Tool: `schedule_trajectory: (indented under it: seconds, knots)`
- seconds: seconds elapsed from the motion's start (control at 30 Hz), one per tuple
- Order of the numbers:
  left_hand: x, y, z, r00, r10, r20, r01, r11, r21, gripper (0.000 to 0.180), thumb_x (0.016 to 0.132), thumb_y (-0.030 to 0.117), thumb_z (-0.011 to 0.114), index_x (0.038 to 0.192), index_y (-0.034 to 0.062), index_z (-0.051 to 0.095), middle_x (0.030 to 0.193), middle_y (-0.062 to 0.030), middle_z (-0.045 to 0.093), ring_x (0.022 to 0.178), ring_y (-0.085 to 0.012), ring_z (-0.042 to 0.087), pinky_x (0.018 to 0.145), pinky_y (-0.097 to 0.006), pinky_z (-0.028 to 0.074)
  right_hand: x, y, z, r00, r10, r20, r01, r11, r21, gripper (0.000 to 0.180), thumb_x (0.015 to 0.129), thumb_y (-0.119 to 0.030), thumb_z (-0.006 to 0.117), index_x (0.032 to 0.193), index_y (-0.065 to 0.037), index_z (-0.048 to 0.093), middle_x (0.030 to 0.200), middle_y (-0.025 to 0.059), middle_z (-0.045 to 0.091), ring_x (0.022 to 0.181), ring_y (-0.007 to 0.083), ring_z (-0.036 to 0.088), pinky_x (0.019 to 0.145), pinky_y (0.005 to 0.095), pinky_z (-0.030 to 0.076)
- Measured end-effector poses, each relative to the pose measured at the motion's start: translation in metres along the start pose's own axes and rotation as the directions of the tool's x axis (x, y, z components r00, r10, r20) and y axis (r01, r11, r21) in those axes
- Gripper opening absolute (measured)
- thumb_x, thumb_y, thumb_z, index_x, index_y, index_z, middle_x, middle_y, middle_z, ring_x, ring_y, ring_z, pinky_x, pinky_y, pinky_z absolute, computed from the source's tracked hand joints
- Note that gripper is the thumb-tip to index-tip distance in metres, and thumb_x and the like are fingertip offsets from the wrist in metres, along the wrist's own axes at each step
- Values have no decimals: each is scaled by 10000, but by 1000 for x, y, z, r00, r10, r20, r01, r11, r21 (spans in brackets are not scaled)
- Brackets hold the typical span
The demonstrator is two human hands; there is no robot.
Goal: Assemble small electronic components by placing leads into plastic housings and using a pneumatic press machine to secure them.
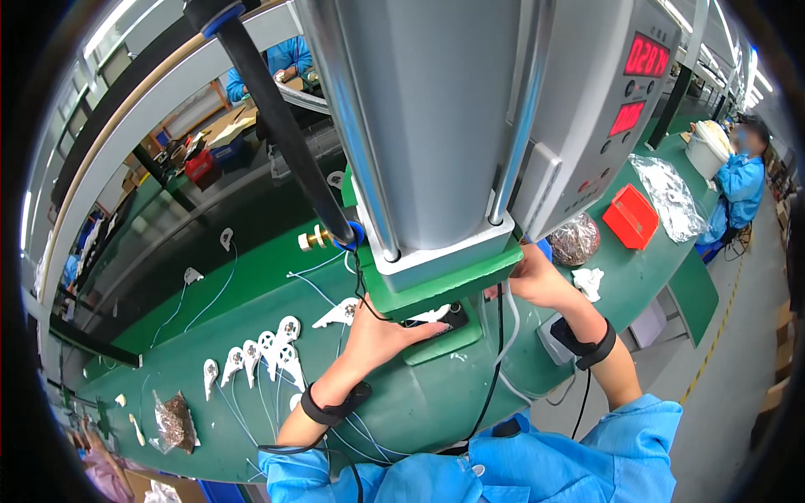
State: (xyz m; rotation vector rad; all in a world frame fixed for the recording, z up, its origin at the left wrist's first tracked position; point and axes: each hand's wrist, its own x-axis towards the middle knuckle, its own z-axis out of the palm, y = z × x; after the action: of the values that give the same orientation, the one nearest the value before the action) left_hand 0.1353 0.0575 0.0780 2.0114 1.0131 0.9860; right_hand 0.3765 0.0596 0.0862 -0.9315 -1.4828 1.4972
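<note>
My left hand (381,331) lies flat, fingers stretched out and holding nothing, its fingertips pressing a small white part (432,315) onto the dark fixture plate (457,318) under the press head (449,272). My right hand (537,281) reaches round the right side of the same green head; its fingers are hidden behind the block, so I cannot tell whether that grip is closed on anything. A black strap sits on each wrist, with a cord trailing from the left one.

I judge this to be the loading step: the part is being seated in the fixture below the grey press column (436,117). The next move would call for the part to sit square in its nest and for my left fingers to come fully clear of the gap under the head before anything comes down.

Farther out on the green counter (251,419), to my left, a row of white wired pieces (264,352) lies side by side, their thin leads running toward me. A clear bag of small brown parts (176,419) rests near the counter's left end. To my right are another bag of brown parts (574,239), a red bin (631,216) and, well apart, a co-worker in blue (742,180).
</note>
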Motion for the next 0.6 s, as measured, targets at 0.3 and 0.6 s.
schedule_trajectory:
  seconds: [0.3,0.6]
  knots:
    - [6,-9,-3,986,-48,160,51,999,-13,504,621,157,792,1056,14,580,970,-74,623,874,-160,582,784,-292,464,14,3,22,972,-231,47,235,951,-200,251,794,-91,639,992,39,558,827,70,620,737,121,562,677,267,461]
    - [6,-5,-1,983,-111,143,126,987,-103,504,613,135,794,1053,16,578,963,-52,620,863,-138,569,780,-288,458,45,67,25,965,-229,130,263,847,-462,328,752,-102,624,1047,17,543,939,149,587,810,193,562,708,328,459]
